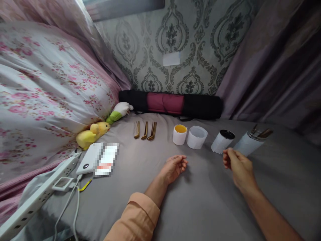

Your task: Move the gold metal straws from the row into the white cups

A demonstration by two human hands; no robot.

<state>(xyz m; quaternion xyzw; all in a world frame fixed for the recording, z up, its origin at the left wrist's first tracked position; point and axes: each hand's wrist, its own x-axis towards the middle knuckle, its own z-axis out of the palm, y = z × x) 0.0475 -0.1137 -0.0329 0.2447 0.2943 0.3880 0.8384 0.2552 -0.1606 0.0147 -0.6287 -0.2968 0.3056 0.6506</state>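
My left hand [175, 166] rests on the grey bedsheet [205, 201] with its fingers loosely curled and nothing in it. My right hand [237, 166] hovers just in front of a white cup holding brown-handled utensils [249, 143], its fingers drawn together; I see nothing in them. Three more white paper-wrapped cups stand in a row to the left: one black inside [222, 141], one white inside [197, 137], one yellow inside [180, 134]. Three gold utensils [144, 130] lie side by side farther left.
A black and maroon rolled bag [170, 103] lies along the patterned wall. A floral quilt [45, 87] and yellow and green plush toys [92, 134] fill the left. A white power bank [89, 162], a power strip [37, 197] and cables sit at front left. Curtains hang on the right.
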